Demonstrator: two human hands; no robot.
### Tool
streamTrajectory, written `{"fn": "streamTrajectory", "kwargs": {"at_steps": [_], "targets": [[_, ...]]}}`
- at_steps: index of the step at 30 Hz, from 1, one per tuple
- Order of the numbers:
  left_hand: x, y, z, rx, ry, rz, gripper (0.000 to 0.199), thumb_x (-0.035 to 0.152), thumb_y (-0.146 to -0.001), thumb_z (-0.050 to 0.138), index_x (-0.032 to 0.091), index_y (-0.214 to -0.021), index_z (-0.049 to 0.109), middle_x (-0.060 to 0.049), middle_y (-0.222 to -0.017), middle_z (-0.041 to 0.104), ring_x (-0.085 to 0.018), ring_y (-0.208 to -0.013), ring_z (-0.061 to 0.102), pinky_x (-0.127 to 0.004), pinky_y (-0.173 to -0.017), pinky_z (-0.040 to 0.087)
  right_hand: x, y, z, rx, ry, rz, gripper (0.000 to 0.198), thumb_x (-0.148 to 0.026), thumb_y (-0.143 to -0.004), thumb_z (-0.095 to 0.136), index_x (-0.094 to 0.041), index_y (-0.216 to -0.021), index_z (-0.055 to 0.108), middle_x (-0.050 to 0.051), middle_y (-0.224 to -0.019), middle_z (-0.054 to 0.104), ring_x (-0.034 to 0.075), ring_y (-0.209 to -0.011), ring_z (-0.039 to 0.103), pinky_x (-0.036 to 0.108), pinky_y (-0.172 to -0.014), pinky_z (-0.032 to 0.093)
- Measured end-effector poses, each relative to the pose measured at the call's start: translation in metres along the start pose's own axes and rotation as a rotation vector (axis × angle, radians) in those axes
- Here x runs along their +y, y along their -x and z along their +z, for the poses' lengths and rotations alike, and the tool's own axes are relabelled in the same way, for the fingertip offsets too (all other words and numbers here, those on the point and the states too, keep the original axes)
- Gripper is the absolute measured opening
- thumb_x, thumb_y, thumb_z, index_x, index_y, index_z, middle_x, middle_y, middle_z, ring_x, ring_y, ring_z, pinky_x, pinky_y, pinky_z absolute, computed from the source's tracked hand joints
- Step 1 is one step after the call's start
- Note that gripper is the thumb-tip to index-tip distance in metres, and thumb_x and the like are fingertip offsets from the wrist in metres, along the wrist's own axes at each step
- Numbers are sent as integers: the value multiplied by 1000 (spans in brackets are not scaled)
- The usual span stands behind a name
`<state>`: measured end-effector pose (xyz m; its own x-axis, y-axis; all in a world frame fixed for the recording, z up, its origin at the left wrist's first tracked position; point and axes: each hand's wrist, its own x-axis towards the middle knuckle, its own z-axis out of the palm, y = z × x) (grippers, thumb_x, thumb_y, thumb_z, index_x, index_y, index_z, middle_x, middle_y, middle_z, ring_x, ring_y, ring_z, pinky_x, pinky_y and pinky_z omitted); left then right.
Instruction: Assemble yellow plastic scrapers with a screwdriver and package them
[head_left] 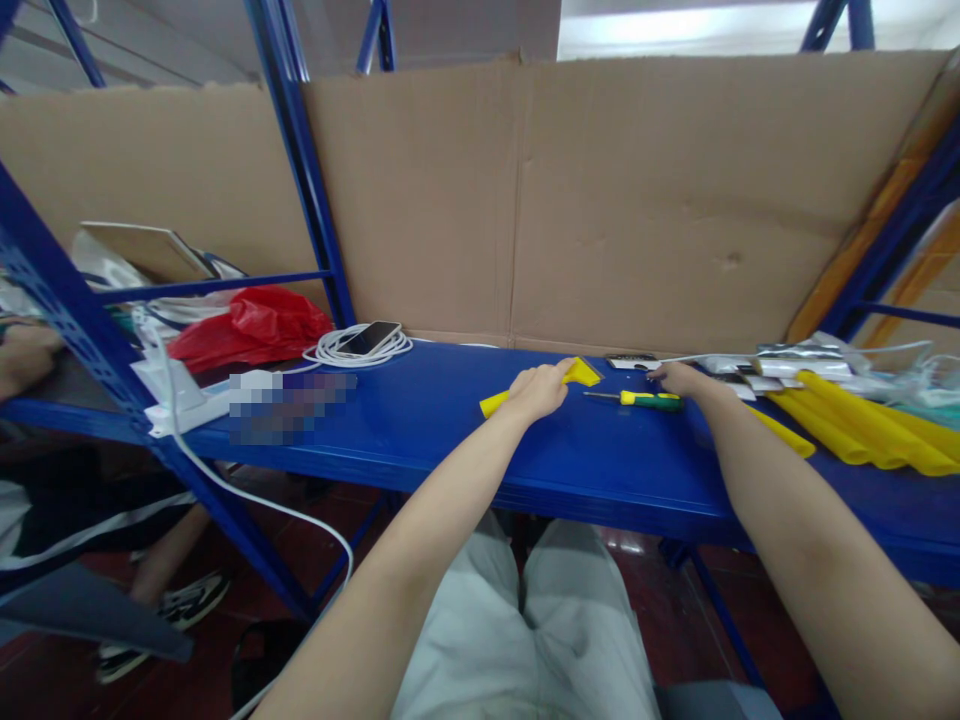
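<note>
My left hand (537, 391) is closed around a yellow tube-like piece (493, 404) lying across the blue shelf. The piece's other end, a flat yellow tip, sticks out beyond my fingers. My right hand (675, 379) reaches to the shelf beside a small flat black-and-white item (631, 362). Its fingertips are pinched at a tiny dark spot, and what they hold, if anything, is too small to make out. Just below the right hand lies a screwdriver (649, 401) with a green and yellow handle, its shaft pointing left.
Several yellow tubes (874, 425) lie at the right, near a foil-like silver roll (802, 358) and clear plastic. Leftward are a coiled white cable (358, 346), a phone (370, 338), a red plastic bag (255, 325) and a white power strip (217, 398). Another person sits at far left.
</note>
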<state>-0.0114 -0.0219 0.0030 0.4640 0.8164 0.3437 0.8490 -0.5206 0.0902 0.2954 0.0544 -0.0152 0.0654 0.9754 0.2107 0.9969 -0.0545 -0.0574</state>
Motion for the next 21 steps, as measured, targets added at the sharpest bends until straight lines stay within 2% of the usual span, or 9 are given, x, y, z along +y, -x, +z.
{"fn": "streamTrajectory", "kwargs": {"at_steps": [3, 7, 15, 21], "targets": [[0, 0, -1, -11, -2, -12, 54, 25, -88, 41, 28, -141, 35, -6, -121, 62, -24, -108, 60, -36, -90, 47, -5, 4, -5, -66, 28, -5, 29, -11, -75, 55, -20, -94, 75, 5, -97, 72, 20, -92, 66, 23, -79, 49], [0, 0, -1, -9, 0, -13, 54, 24, -88, 41, 28, -141, 36, -6, -121, 62, -24, -108, 60, -36, -90, 47, -10, 7, -8, -25, 50, 9, 18, -19, -76, 59, -21, -82, 76, 3, -86, 73, 19, -82, 67, 22, -70, 49], [0, 0, -1, -7, -1, -2, 54, 25, -88, 41, 27, -142, 35, -7, -121, 62, -24, -109, 59, -36, -91, 46, -14, 10, -10, -14, 70, 69, 13, -20, -74, 63, -16, -78, 75, 6, -76, 72, 17, -71, 65, 21, -59, 46], [1, 2, -3, -14, -6, -7, 54, 24, -88, 41, 27, -141, 35, -7, -121, 62, -24, -108, 60, -36, -91, 46, -11, 10, -9, -1, 71, 95, 11, -21, -74, 66, -16, -78, 75, 7, -73, 72, 18, -68, 65, 23, -58, 47]]}}
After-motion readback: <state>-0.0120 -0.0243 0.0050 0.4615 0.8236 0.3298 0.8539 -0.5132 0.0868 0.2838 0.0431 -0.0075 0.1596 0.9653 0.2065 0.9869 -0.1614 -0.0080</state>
